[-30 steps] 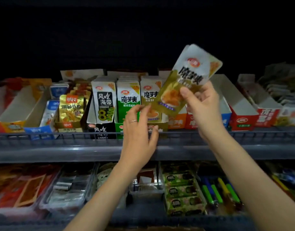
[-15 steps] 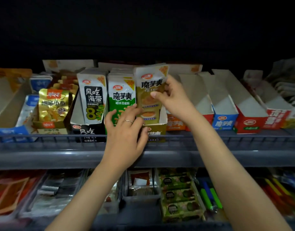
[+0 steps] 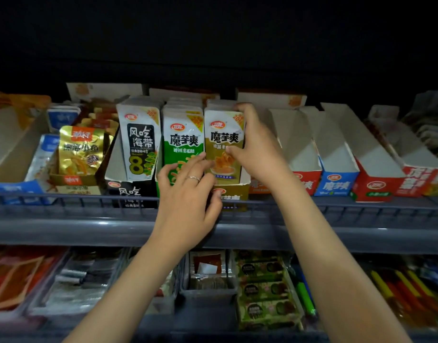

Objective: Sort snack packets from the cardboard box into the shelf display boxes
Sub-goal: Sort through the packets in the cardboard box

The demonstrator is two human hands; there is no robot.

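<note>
Along the shelf's (image 3: pixel 64 219) front edge from the left, a gold packet (image 3: pixel 79 149), a black packet (image 3: pixel 140 139) and a green packet (image 3: pixel 182 142) stand upright in their boxes. The left grip (image 3: pixel 188 201) is released, with its fingers resting on the green packet's front. The right grip (image 3: pixel 256 149) pinches the olive packet (image 3: pixel 223 134), which is upright at the front of the olive box (image 3: pixel 234 191). Further right stand 3 white-walled boxes (image 3: pixel 335 154).

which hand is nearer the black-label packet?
Left. The left hand is just beside the black-label packet, fingers on the green packet; the right hand grips the gold packet farther off.
</note>
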